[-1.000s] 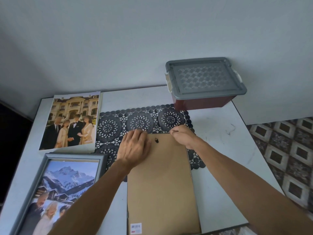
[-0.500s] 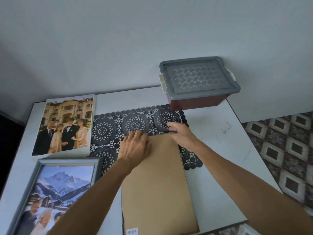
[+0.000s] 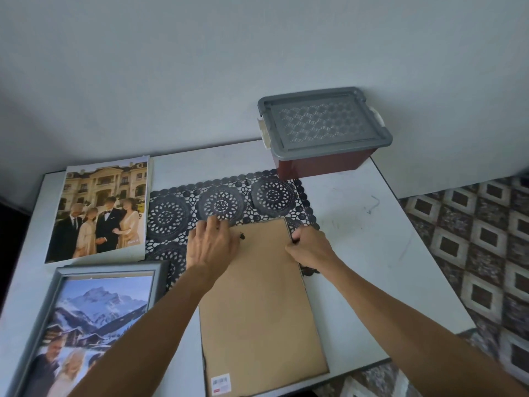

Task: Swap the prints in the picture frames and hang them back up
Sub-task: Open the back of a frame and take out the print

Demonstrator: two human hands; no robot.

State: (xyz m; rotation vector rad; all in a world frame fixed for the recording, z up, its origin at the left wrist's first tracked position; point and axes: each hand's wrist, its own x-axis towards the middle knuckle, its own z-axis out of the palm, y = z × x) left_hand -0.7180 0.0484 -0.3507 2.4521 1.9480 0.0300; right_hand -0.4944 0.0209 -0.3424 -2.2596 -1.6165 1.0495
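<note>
You are pinching the face-down frame's backing board (image 3: 259, 305) edge with your right hand (image 3: 310, 249), left hand (image 3: 211, 245) flat; one print (image 3: 100, 209) is lying loose on the counter (image 3: 357, 224), so reassembly and hanging are remaining.

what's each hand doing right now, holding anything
Left hand: open, fingers spread flat on the top edge of the brown backing board.
Right hand: curled shut, grip pinching the board's upper right edge.
</note>
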